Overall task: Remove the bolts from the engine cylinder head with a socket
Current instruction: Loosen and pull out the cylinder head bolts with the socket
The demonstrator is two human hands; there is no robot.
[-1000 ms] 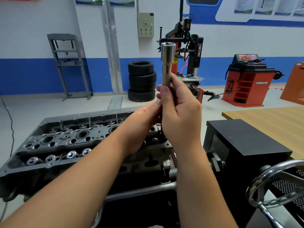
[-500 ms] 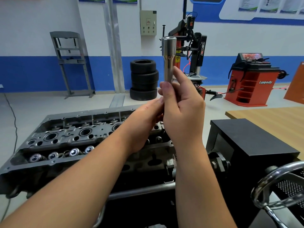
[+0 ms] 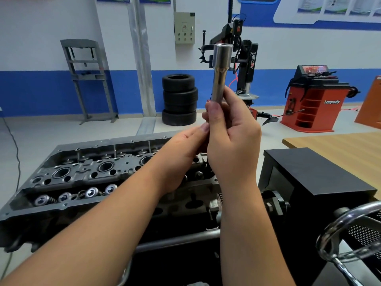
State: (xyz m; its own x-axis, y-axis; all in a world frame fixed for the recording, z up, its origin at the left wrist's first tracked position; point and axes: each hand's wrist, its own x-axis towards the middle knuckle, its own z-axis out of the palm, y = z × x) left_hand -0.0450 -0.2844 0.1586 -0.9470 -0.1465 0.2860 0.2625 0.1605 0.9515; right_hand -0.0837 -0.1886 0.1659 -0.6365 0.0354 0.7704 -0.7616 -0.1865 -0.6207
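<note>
A long chrome socket (image 3: 220, 73) stands upright in front of me, wide end up. My right hand (image 3: 233, 139) grips its lower shaft, thumb and fingers curled round it. My left hand (image 3: 183, 155) is curled just below and left of the right hand, its thumb tip against the socket's lower end; what its fingers hold is hidden. The grey engine cylinder head (image 3: 82, 174) lies below on a stand, with round bores and valve springs showing. Its right end is hidden behind my hands.
A black box (image 3: 317, 182) stands right of the cylinder head, with a chrome handwheel (image 3: 350, 228) at lower right. A wooden table (image 3: 340, 147) lies beyond. Stacked tyres (image 3: 179, 100), a tyre changer (image 3: 245, 65), a red balancer (image 3: 313, 102) and a grey press frame (image 3: 86, 79) line the far wall.
My hands and the socket have stayed together, held upright, and sit slightly higher in the view. The camera has shifted a little.
</note>
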